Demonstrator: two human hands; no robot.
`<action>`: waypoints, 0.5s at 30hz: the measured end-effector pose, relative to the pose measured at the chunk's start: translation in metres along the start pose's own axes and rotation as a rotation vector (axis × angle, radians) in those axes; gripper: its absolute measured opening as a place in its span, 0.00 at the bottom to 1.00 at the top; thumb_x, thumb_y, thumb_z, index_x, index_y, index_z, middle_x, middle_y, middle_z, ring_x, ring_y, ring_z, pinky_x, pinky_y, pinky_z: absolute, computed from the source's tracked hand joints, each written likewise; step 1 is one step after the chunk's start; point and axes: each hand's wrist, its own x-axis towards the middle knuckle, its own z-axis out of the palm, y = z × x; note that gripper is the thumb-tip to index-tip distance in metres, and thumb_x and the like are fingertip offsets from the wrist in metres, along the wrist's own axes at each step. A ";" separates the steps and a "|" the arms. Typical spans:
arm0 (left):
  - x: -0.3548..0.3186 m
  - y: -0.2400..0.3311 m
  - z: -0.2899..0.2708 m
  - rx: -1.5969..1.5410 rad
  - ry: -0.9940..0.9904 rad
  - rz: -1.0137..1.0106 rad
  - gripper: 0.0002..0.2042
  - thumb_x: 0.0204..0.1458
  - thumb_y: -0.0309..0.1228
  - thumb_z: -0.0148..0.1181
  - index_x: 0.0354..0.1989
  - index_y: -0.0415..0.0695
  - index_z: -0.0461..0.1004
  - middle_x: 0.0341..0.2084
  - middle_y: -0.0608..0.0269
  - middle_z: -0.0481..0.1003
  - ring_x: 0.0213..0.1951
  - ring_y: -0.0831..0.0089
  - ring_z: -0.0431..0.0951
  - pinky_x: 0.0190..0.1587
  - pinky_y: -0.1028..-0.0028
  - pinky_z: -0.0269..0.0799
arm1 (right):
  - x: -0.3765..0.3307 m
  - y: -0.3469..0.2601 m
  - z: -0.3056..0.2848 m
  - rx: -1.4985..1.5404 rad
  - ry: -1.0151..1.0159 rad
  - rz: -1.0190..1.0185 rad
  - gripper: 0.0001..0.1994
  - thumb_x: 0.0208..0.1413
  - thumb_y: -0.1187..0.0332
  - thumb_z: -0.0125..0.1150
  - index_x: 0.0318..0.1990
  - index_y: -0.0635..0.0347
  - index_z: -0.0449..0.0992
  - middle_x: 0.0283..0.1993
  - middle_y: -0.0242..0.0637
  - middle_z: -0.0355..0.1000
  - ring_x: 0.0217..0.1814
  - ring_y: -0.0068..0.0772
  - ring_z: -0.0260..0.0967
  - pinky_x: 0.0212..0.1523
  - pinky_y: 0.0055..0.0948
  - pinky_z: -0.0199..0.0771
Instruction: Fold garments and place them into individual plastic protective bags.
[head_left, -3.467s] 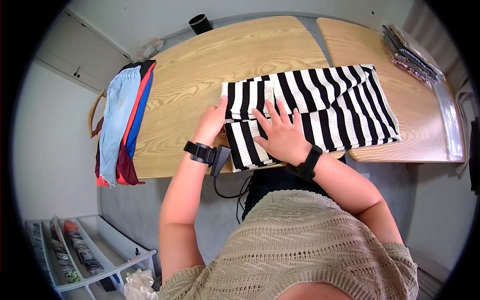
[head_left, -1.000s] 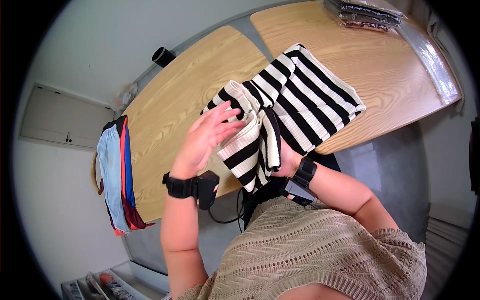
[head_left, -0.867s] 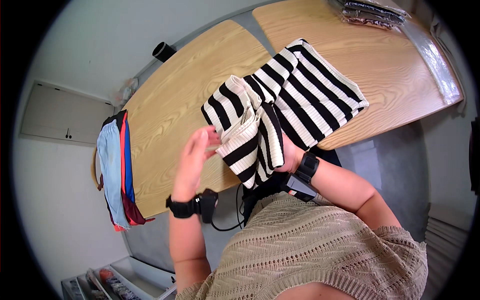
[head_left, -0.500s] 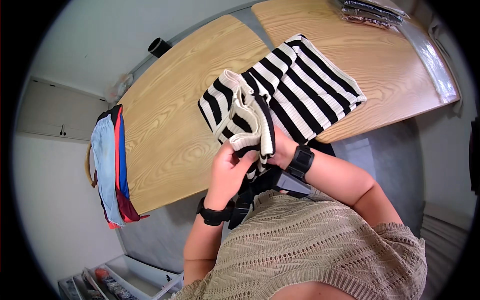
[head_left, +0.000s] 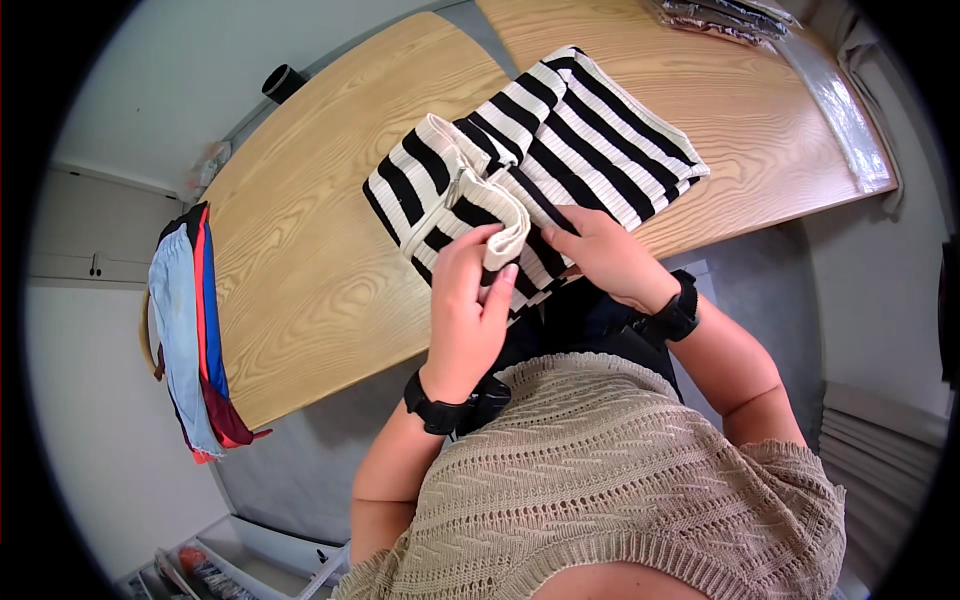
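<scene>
A black-and-white striped ribbed knit top (head_left: 585, 125) lies over the front edge of the wooden table. Part of it is spread out flat to the right, while its cream-edged band (head_left: 513, 222) bunches up near me. My left hand (head_left: 468, 305) is closed on that band, pinching it between thumb and fingers. Just to its right, my right hand (head_left: 612, 258) grips a dark-edged fold of the same top, thumb above and the other fingers partly hidden under the cloth. What looks like a zip shows beside the band.
Two wooden table tops (head_left: 310, 200) stand with a gap between them. Folded garments in clear bags (head_left: 730, 22) lie at the far right, near a clear plastic strip (head_left: 835, 110). Coloured clothes (head_left: 180, 320) hang at the left edge. A black cylinder (head_left: 283, 83) is beyond the table.
My right hand has come out from behind the bunched cloth and moved right onto a fold. The band now stands apart from the layers beside it. The view has shifted slightly.
</scene>
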 end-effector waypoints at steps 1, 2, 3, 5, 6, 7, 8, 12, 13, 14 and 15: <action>0.001 0.002 0.003 0.029 -0.004 0.050 0.13 0.51 0.23 0.55 0.46 0.35 0.69 0.44 0.51 0.70 0.41 0.58 0.71 0.45 0.67 0.66 | 0.002 0.005 0.001 -0.002 0.000 -0.001 0.19 0.61 0.62 0.51 0.46 0.74 0.69 0.41 0.40 0.70 0.42 0.27 0.68 0.38 0.25 0.74; 0.000 -0.003 0.007 0.018 -0.047 0.069 0.17 0.51 0.23 0.55 0.50 0.36 0.66 0.46 0.50 0.70 0.44 0.53 0.70 0.48 0.63 0.65 | 0.004 0.014 0.003 0.127 -0.015 0.050 0.17 0.61 0.62 0.50 0.45 0.72 0.68 0.41 0.40 0.69 0.43 0.27 0.68 0.37 0.26 0.76; 0.000 -0.008 0.008 0.048 -0.126 0.073 0.22 0.49 0.23 0.56 0.54 0.37 0.64 0.48 0.50 0.69 0.46 0.53 0.70 0.49 0.63 0.65 | 0.005 0.017 0.004 0.256 -0.029 0.100 0.15 0.62 0.63 0.50 0.43 0.71 0.68 0.42 0.40 0.68 0.43 0.28 0.69 0.36 0.27 0.78; -0.001 -0.017 0.013 0.179 -0.143 0.199 0.26 0.47 0.23 0.59 0.57 0.37 0.62 0.49 0.50 0.69 0.47 0.53 0.70 0.50 0.63 0.64 | 0.003 0.013 0.002 0.301 -0.057 0.090 0.15 0.62 0.61 0.49 0.41 0.68 0.67 0.42 0.40 0.66 0.43 0.29 0.69 0.38 0.28 0.79; -0.003 -0.018 0.014 0.219 -0.156 0.194 0.29 0.44 0.25 0.62 0.58 0.38 0.61 0.50 0.51 0.69 0.48 0.53 0.70 0.51 0.63 0.64 | 0.003 0.010 -0.002 0.279 -0.086 0.101 0.15 0.62 0.61 0.48 0.41 0.68 0.68 0.41 0.40 0.67 0.41 0.29 0.70 0.38 0.27 0.79; -0.004 -0.021 0.015 0.250 -0.192 0.218 0.32 0.43 0.29 0.64 0.59 0.38 0.60 0.54 0.51 0.66 0.54 0.55 0.67 0.54 0.62 0.61 | 0.004 0.008 -0.008 0.260 -0.107 0.113 0.16 0.62 0.60 0.48 0.41 0.69 0.68 0.41 0.40 0.68 0.38 0.29 0.71 0.37 0.27 0.78; -0.004 -0.014 0.012 0.318 -0.245 0.209 0.34 0.42 0.31 0.65 0.60 0.38 0.59 0.56 0.51 0.65 0.57 0.56 0.64 0.56 0.62 0.59 | 0.007 -0.005 -0.015 0.056 -0.127 0.046 0.19 0.62 0.57 0.48 0.39 0.71 0.71 0.34 0.40 0.71 0.33 0.29 0.72 0.35 0.25 0.76; -0.007 -0.006 0.010 0.571 -0.386 0.286 0.36 0.41 0.34 0.65 0.62 0.41 0.58 0.62 0.55 0.59 0.63 0.60 0.58 0.60 0.60 0.54 | 0.028 -0.051 -0.042 -0.684 0.103 -0.314 0.18 0.55 0.56 0.57 0.40 0.65 0.76 0.33 0.42 0.75 0.37 0.33 0.72 0.38 0.28 0.72; -0.007 -0.007 0.011 0.606 -0.384 0.299 0.35 0.41 0.33 0.65 0.62 0.43 0.59 0.62 0.56 0.59 0.63 0.61 0.58 0.60 0.60 0.54 | 0.043 -0.057 -0.042 -0.709 0.119 -0.362 0.18 0.54 0.57 0.58 0.40 0.65 0.77 0.36 0.44 0.75 0.38 0.35 0.72 0.40 0.30 0.71; -0.007 -0.007 0.013 0.606 -0.382 0.302 0.34 0.42 0.31 0.64 0.62 0.45 0.59 0.62 0.58 0.59 0.63 0.62 0.58 0.60 0.60 0.54 | 0.057 -0.064 -0.042 -0.734 0.121 -0.349 0.20 0.53 0.55 0.58 0.41 0.65 0.76 0.36 0.45 0.75 0.38 0.38 0.72 0.42 0.31 0.71; -0.006 -0.007 0.014 0.604 -0.378 0.309 0.33 0.42 0.31 0.64 0.61 0.46 0.60 0.62 0.58 0.59 0.63 0.62 0.58 0.60 0.60 0.55 | 0.073 -0.067 -0.040 -0.717 0.134 -0.303 0.24 0.52 0.52 0.59 0.40 0.70 0.76 0.37 0.48 0.75 0.41 0.39 0.72 0.43 0.32 0.70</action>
